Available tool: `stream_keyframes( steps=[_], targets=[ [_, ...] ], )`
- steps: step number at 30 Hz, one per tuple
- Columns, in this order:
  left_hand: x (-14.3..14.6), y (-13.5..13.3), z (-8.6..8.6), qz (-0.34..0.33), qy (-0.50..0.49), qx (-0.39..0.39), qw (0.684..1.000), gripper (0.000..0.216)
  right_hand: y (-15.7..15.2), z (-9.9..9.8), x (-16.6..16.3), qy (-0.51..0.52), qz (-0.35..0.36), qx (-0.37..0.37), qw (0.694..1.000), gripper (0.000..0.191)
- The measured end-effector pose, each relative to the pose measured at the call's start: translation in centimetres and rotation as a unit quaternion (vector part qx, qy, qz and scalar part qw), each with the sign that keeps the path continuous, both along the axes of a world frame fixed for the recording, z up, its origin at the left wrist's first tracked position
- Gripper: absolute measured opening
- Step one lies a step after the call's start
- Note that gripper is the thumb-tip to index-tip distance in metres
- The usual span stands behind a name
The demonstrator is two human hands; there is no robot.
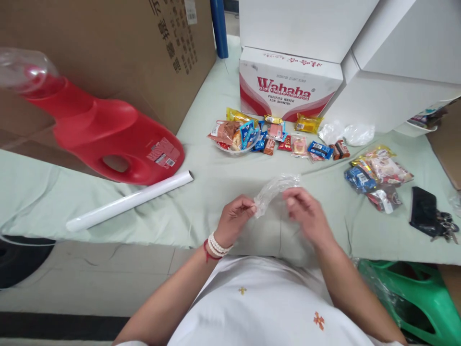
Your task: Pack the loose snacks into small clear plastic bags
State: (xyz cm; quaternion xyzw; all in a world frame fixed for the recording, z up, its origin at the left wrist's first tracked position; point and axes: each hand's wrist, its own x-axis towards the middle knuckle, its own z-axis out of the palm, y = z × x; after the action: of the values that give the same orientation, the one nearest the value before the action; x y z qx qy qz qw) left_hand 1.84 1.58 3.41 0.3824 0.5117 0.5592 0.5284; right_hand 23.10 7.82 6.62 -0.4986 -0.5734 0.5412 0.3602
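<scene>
My left hand, with beads and a red string at the wrist, pinches one end of a crumpled clear plastic bag above the cloth. At the bag's other end is my right hand, smeared by motion with its fingers bent; whether it grips the plastic I cannot tell. Beyond them, small wrapped snacks lie in a row, and a clear bowl full of snack packets stands at the row's left end. To the right rests a pile of bagged snacks.
A large red bottle and a white roll are on the left, by a brown carton. A Wahaba-style "Wahaha" box stands behind the snacks. A phone and keys lie right, above a green stool.
</scene>
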Motion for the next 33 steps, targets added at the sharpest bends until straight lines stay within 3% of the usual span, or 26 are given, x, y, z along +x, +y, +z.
stream_keyframes(
  steps=[2,5,10,14,17,20,22,24,28,33],
  targets=[
    [0.3,0.0,0.0,-0.014,0.03,0.016,0.999,0.028,-1.1,0.2,-2.2,0.0,0.086,0.008,0.996,0.029],
    [0.1,-0.1,-0.4,0.011,0.019,-0.02,1.0,0.026,-1.2,-0.4,-3.4,-0.008,0.085,0.02,0.996,0.026],
    [-0.1,0.0,-1.1,0.071,-0.039,-0.135,0.988,0.04,-0.8,-1.2,-2.2,-0.063,0.103,0.058,0.991,0.021],
    [0.7,1.1,-1.2,0.09,0.056,-0.14,0.984,0.053,-1.3,-0.9,-1.8,-0.084,0.16,0.113,0.977,0.019],
    [0.9,2.0,-1.6,0.05,0.074,-0.144,0.986,0.036,-2.1,-1.4,-0.6,-0.087,0.083,0.12,0.986,0.018],
    [1.1,2.4,-1.8,0.079,0.001,-0.159,0.984,0.035,-3.6,-2.6,1.8,-0.094,-0.024,0.042,0.994,0.025],
    [1.5,2.3,-1.7,0.08,-0.023,-0.15,0.985,0.034,-4.7,-3.1,3.4,-0.112,-0.016,-0.024,0.993,0.032],
    [2.1,2.1,-1.6,0.058,-0.02,-0.128,0.99,0.033,-5.3,-3.1,4.5,-0.151,0.007,-0.042,0.988,0.037],
    [3.3,1.9,-1.3,0.02,0.009,-0.083,0.996,0.034,-3.8,-2.3,4.1,-0.194,-0.055,0.03,0.979,0.047],
    [3.3,1.0,-1.4,-0.001,0.027,-0.078,0.997,0.036,0.3,-2.6,0.2,-0.066,-0.03,-0.035,0.997,0.038]
  ],
)
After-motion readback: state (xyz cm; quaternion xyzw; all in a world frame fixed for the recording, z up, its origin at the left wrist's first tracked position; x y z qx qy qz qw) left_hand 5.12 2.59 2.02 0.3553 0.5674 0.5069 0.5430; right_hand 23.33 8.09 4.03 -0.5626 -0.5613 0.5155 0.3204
